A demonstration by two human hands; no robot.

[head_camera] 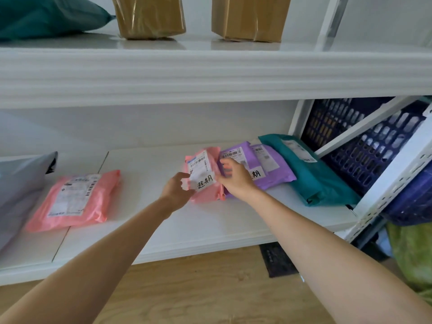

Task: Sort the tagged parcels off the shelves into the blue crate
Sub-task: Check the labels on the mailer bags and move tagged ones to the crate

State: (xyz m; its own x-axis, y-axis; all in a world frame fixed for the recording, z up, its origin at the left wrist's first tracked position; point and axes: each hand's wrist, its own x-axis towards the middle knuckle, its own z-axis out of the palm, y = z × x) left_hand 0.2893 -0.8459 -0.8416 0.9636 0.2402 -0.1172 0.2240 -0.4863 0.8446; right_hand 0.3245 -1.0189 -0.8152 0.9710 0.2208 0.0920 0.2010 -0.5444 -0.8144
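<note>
Head view: both your hands are on the small pink parcel [206, 195], mid lower shelf [163, 220]. Your left hand [177, 190] pinches its left edge. Your right hand [233, 178] curls its fingers round the right edge, just over the purple parcel [273, 176] beside it. The handwritten tag [203, 182] faces up.

It's a soft poly bag, likely light, floppy, with slick film. Grip the edges or a fold, not the label. The upper shelf [210, 73] hangs low, so draw the parcel toward you before lifting.

The blue crate [364, 148] sits to the right, behind the rack post [397, 178]. The teal parcel [313, 178] lies between, so pass over it. There's open room to the left, before the big pink parcel [74, 202].
</note>
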